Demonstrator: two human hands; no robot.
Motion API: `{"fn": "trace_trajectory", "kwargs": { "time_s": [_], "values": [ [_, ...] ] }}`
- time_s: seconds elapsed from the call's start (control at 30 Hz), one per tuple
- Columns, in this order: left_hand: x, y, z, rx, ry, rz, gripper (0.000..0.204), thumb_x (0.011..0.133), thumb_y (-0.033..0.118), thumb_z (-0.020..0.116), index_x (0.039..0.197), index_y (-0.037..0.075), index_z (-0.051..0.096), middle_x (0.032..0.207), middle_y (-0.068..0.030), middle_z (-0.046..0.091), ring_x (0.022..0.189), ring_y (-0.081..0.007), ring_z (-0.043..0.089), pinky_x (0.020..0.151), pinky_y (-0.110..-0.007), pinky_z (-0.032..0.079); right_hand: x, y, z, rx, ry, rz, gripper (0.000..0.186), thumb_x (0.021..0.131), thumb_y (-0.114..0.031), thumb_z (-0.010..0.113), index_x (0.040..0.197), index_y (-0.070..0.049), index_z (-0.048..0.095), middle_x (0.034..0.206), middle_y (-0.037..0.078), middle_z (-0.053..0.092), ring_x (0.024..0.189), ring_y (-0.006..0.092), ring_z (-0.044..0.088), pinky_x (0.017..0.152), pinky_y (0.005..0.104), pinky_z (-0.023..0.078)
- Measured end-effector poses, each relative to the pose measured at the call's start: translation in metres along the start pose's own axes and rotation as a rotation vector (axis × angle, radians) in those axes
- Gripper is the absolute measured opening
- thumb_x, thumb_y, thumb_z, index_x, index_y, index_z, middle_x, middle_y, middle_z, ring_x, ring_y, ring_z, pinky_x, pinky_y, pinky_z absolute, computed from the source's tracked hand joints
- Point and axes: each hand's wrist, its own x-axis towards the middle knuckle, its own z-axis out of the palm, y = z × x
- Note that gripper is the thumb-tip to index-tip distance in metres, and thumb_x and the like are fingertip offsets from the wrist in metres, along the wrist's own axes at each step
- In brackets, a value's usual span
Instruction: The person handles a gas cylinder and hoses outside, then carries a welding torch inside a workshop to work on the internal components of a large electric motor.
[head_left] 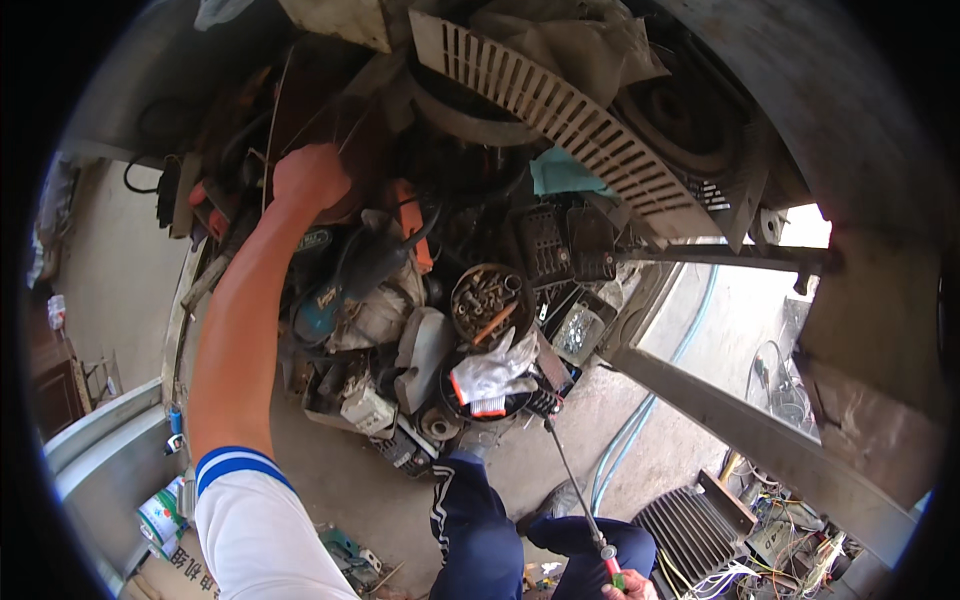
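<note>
My left hand (312,182) reaches deep into the cluttered shelf at the far left, its fingers curled and turned away. Whatever they hold is hidden; dark parts and thin rods lie around the hand. Low on the right, my right hand (632,588) is closed around the red and green handle of a long-shafted hand tool (574,482). Its thin metal shaft slants up to the left, the tip beside a black part near a pair of white work gloves (495,370). Beyond the gloves sits a round tin of bolts and sockets (487,303).
A blue angle grinder (318,313) lies among the parts under my left forearm. A curved slotted metal panel (570,110) hangs over the shelf. A metal beam (720,410) crosses on the right, near a blue hose (625,435), a finned metal housing (690,530) and loose wires (800,560).
</note>
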Motion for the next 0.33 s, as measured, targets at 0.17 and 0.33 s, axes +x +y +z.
{"fn": "trace_trajectory", "kwargs": {
  "time_s": [0.17, 0.33],
  "values": [
    [-0.091, -0.025, -0.011, 0.038, -0.011, 0.034, 0.030, 0.076, 0.023, 0.060, 0.092, 0.002, 0.073, 0.099, -0.0244, 0.069, 0.096, -0.0389, 0.068, 0.082, -0.047, 0.055, -0.018, 0.086, -0.007, 0.121, -0.009, 0.045, 0.020, 0.093, -0.012, 0.068, 0.109, -0.006, 0.059, 0.078, -0.002, 0.057, 0.065, 0.0092, 0.055, 0.058, 0.0244, 0.048],
    [-0.203, -0.061, -0.022, -0.050, -0.056, -0.058, 0.038, 0.075, 0.022, 0.059, 0.104, 0.001, 0.071, 0.102, -0.0279, 0.068, 0.097, -0.0401, 0.067, 0.090, -0.047, 0.053, -0.044, 0.101, -0.035, -0.023, -0.003, 0.005, 0.031, 0.090, -0.036, 0.072, 0.096, -0.006, 0.067, 0.091, 0.008, 0.062, 0.081, 0.0248, 0.061, 0.074, 0.0353, 0.049]
  ]
}}
